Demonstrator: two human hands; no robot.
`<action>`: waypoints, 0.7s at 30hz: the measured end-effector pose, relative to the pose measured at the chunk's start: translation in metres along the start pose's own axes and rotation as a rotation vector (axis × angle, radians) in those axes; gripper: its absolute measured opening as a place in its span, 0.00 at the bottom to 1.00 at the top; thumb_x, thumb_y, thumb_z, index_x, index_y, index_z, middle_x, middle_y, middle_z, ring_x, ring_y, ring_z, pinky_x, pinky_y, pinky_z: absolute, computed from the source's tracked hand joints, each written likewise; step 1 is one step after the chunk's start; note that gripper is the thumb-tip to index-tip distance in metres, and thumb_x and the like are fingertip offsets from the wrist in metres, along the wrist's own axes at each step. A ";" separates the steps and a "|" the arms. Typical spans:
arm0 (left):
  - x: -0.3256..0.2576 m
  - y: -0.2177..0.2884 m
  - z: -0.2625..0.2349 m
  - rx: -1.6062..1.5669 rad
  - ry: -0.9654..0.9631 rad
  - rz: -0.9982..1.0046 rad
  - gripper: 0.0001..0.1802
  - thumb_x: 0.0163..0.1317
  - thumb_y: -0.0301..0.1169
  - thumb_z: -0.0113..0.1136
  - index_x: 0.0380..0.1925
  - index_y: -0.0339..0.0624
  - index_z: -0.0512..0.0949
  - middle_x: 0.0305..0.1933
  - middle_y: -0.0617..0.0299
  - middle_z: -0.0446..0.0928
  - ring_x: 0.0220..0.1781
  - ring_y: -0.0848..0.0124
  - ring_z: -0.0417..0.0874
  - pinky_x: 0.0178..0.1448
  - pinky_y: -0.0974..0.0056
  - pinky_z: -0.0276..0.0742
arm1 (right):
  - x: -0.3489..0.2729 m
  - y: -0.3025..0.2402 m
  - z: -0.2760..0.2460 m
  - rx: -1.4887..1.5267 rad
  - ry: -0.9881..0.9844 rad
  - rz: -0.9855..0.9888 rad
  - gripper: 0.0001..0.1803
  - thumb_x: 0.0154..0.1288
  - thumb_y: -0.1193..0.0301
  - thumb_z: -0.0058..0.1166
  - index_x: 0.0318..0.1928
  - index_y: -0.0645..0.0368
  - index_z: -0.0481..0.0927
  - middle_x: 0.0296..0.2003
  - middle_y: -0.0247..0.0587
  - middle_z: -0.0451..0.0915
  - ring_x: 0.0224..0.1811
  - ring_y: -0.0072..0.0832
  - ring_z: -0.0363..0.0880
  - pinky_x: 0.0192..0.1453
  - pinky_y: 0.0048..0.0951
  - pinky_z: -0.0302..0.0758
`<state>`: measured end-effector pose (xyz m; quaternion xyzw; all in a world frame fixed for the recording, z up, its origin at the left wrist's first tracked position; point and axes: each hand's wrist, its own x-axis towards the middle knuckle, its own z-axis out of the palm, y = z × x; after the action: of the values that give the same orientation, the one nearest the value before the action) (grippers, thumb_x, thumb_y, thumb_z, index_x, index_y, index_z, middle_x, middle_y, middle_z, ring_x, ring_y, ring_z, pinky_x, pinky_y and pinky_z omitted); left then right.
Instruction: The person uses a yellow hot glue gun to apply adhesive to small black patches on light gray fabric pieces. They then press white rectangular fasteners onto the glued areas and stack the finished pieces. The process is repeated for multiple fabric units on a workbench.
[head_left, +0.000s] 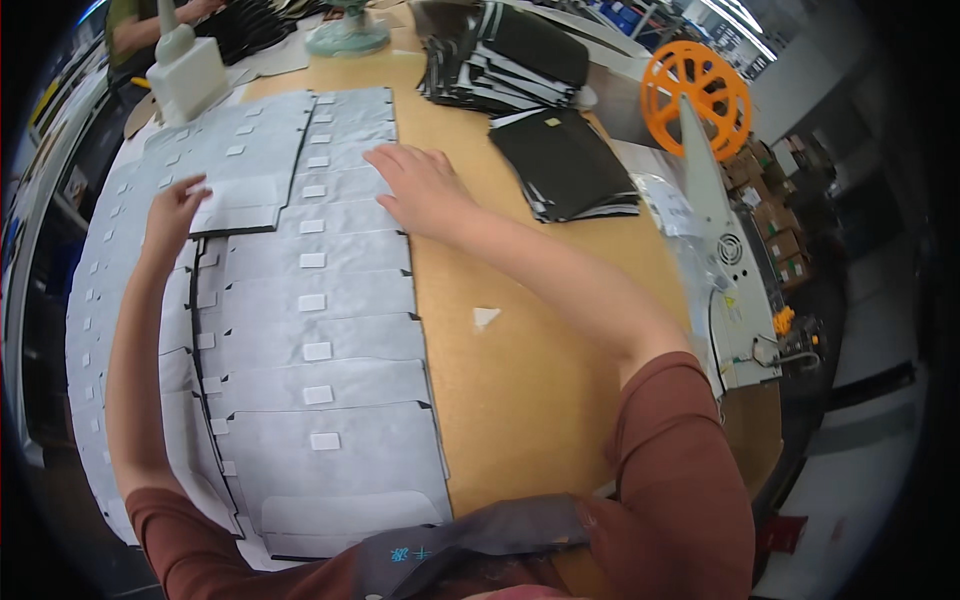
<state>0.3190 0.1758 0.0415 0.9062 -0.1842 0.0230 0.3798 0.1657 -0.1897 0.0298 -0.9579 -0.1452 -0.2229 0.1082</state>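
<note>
My right hand (425, 188) rests with its fingers stretched out along the right edge of a long row of overlapping pale grey fabric panels (270, 385). Each panel in that row bears a small white rectangular tab (317, 351). Over at the left, my left hand (178, 212) has its thumb and fingertips drawn together beside a dark-edged panel stack (240, 207) that lies on top of the rows. What the left fingertips hold, if anything, is too small to make out. More tabbed panels (100, 310) lie under and beyond my left forearm.
Black fabric pieces (565, 165) lie stacked at the far right of the tan table (540, 390), with a taller pile (505, 60) behind. A white squeeze bottle (190, 80) stands far left. An orange reel (696, 100) and pale machine (735, 290) border the right side. Another person's arm (140, 35) shows far left.
</note>
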 end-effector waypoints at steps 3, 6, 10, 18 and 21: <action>-0.077 0.068 -0.003 -0.148 -0.102 -0.014 0.21 0.70 0.38 0.54 0.56 0.37 0.78 0.41 0.59 0.86 0.39 0.80 0.78 0.43 0.73 0.71 | -0.042 0.026 -0.047 -0.184 -0.032 0.019 0.24 0.65 0.67 0.53 0.61 0.55 0.72 0.58 0.36 0.75 0.66 0.33 0.67 0.67 0.44 0.61; -0.145 0.133 0.002 -0.244 -0.275 -0.149 0.17 0.70 0.36 0.55 0.51 0.35 0.80 0.40 0.61 0.86 0.33 0.82 0.75 0.40 0.74 0.71 | -0.084 0.094 -0.089 -0.142 -0.013 0.233 0.20 0.66 0.65 0.52 0.57 0.53 0.77 0.59 0.34 0.76 0.68 0.33 0.67 0.64 0.43 0.65; -0.217 0.161 0.025 -0.418 -0.457 -0.103 0.12 0.69 0.26 0.54 0.46 0.30 0.81 0.41 0.57 0.85 0.48 0.72 0.83 0.57 0.66 0.75 | -0.140 0.153 -0.131 -0.308 -0.114 0.123 0.36 0.61 0.51 0.60 0.67 0.48 0.69 0.66 0.39 0.71 0.69 0.34 0.66 0.68 0.45 0.63; -0.310 0.197 0.051 -0.546 -0.545 -0.335 0.12 0.69 0.29 0.55 0.45 0.31 0.82 0.41 0.58 0.86 0.37 0.77 0.81 0.45 0.72 0.76 | -0.147 0.185 -0.136 -0.316 -0.384 0.136 0.35 0.59 0.43 0.59 0.65 0.40 0.73 0.65 0.29 0.73 0.68 0.30 0.68 0.69 0.46 0.62; -0.332 0.198 0.054 -0.590 -0.470 -0.463 0.13 0.69 0.31 0.55 0.44 0.33 0.83 0.39 0.60 0.86 0.23 0.85 0.69 0.29 0.77 0.66 | -0.145 0.187 -0.139 -0.334 -0.381 0.081 0.28 0.64 0.46 0.54 0.61 0.41 0.77 0.61 0.30 0.77 0.66 0.28 0.71 0.68 0.42 0.64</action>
<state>-0.0647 0.1158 0.0771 0.7569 -0.0562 -0.3232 0.5651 0.0477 -0.4355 0.0582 -0.9922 -0.0858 -0.0549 -0.0719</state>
